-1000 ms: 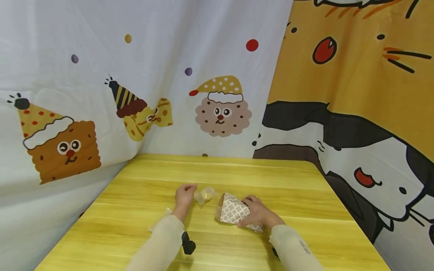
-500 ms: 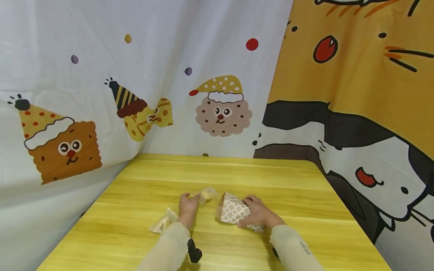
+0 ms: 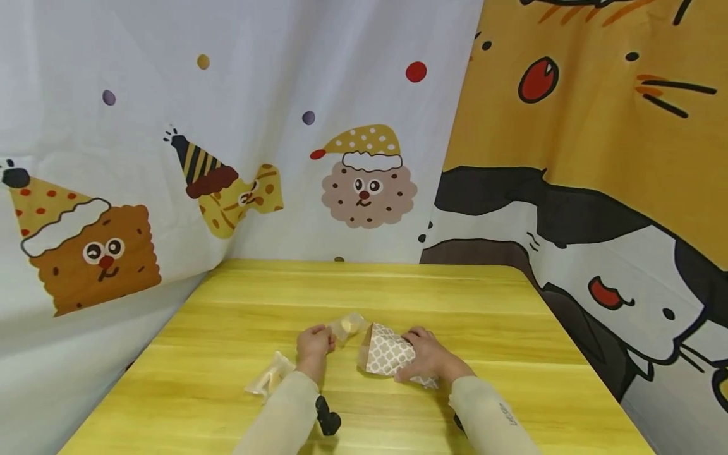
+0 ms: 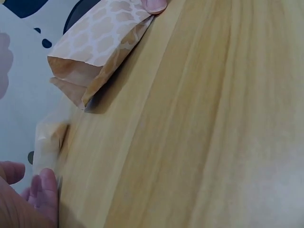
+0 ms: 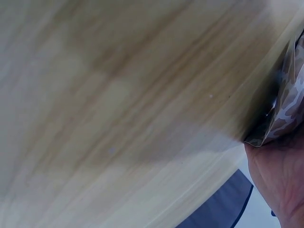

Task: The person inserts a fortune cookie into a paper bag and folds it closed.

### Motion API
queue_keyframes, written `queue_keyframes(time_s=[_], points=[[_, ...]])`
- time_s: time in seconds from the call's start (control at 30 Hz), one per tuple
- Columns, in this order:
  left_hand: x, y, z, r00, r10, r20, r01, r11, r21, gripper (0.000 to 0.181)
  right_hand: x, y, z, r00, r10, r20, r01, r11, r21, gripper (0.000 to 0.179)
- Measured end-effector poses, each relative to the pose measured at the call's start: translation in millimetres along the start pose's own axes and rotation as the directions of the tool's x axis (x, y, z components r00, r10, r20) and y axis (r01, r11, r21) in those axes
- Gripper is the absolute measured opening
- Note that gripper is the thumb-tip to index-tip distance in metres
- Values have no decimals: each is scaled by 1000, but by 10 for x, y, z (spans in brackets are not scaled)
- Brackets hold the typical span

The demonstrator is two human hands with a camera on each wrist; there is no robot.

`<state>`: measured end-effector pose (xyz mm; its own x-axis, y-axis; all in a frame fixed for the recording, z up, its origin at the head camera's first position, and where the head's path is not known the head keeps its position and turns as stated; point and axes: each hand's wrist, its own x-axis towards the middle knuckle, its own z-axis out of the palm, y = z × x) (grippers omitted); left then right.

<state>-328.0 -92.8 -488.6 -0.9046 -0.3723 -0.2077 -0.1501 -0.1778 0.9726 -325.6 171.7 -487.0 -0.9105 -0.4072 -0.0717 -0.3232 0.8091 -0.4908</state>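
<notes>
In the head view my right hand (image 3: 428, 355) grips a patterned paper bag (image 3: 389, 351) lying on its side, with the bag's open mouth facing left. The left wrist view looks into that brown mouth (image 4: 78, 73). My left hand (image 3: 315, 346) is beside a small translucent packet (image 3: 349, 326) with something pale yellow inside. Its thumb (image 4: 12, 171) and fingers (image 4: 46, 186) stand apart, with the fingertips right at the packet's near edge. A second clear packet (image 3: 272, 374) lies left of my left forearm. In the right wrist view only the bag's closed end (image 5: 287, 109) shows.
Everything lies on a yellow wood-grain table (image 3: 455, 297). A cartoon-printed cloth (image 3: 273, 76) hangs behind its far edge and along both sides. Black wrist mounts (image 3: 327, 417) sit on the sleeves.
My left hand has drawn back toward me from beyond the near side of the packet, uncovering the second packet on the left. My right hand keeps its grip on the bag.
</notes>
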Motion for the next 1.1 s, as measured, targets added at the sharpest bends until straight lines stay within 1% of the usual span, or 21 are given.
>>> queue_keyframes(time_s=[0.1,0.27,0.53,0.7,0.83,0.97,1.1], points=[[2,17,13,1000,-12,5,12,1000,2,42,-7,-3,-14,1000,-1,1,1,1000,3,101],[28,22,53,1000,-4,5,4,1000,24,49,-30,-15,-22,1000,-3,-2,4,1000,5,100],[53,-9,133,1000,-5,25,5,1000,8,44,-10,-6,-10,1000,-29,-9,29,1000,-6,98],[52,-37,207,999,-10,48,11,1000,-20,49,-3,10,10,1000,-15,-13,15,1000,-17,99],[65,-72,246,999,-13,46,15,1000,-25,47,-3,23,22,1000,-16,-5,16,1000,-8,100],[97,-61,241,999,-6,46,8,999,-46,42,0,19,21,1000,-15,8,15,1000,-3,100],[132,6,193,997,22,73,-17,997,-77,38,-2,1,2,1000,-1,0,1,1000,-3,99]])
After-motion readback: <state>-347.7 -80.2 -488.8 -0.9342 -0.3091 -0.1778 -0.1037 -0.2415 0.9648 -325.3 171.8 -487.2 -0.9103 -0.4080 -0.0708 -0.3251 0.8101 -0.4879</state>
